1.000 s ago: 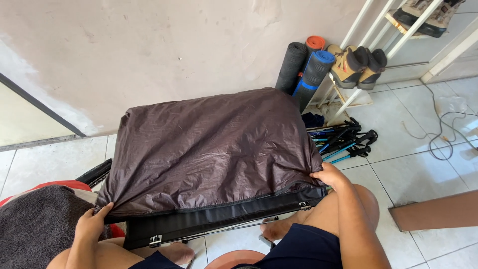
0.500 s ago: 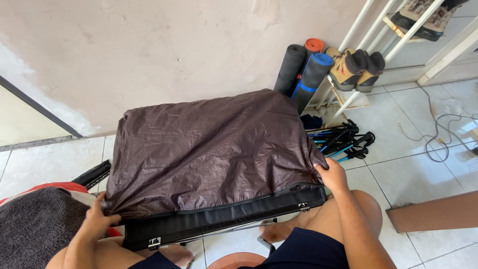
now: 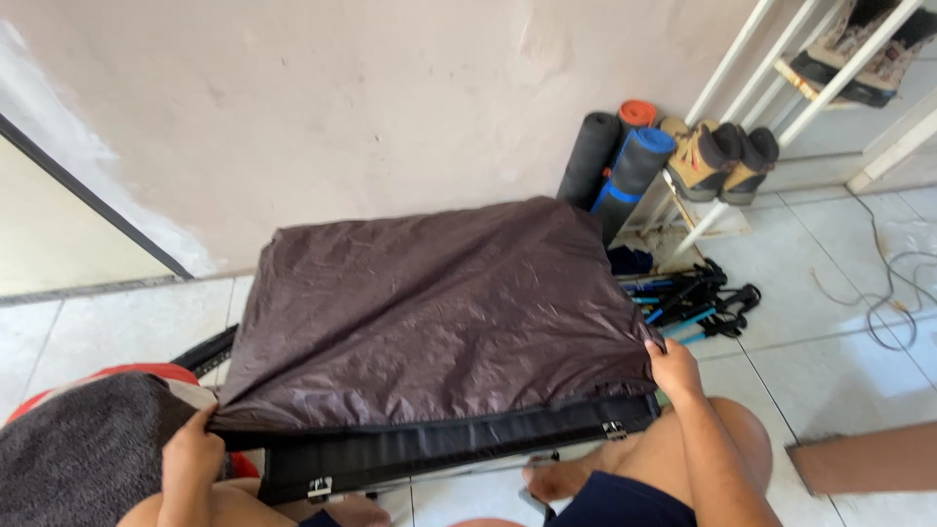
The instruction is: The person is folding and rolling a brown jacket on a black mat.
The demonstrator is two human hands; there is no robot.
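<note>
Just one head cam here, looking steeply down and forward at the floor (image 3: 839, 322) and wall (image 3: 390, 107), pretty close.

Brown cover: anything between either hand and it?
Nothing visible. The left hand grips the brown cover at its near left corner, the right hand at its near right corner, both in direct contact. The cover lies over a black padded case; a grey towel sits left, apart.

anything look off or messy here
Mostly tidy. The brown cover lies wrinkled over a black frame, both hands gripping its near corners. A loose cable trails across the floor at right, and poles lie in a tangled heap by the wall.
</note>
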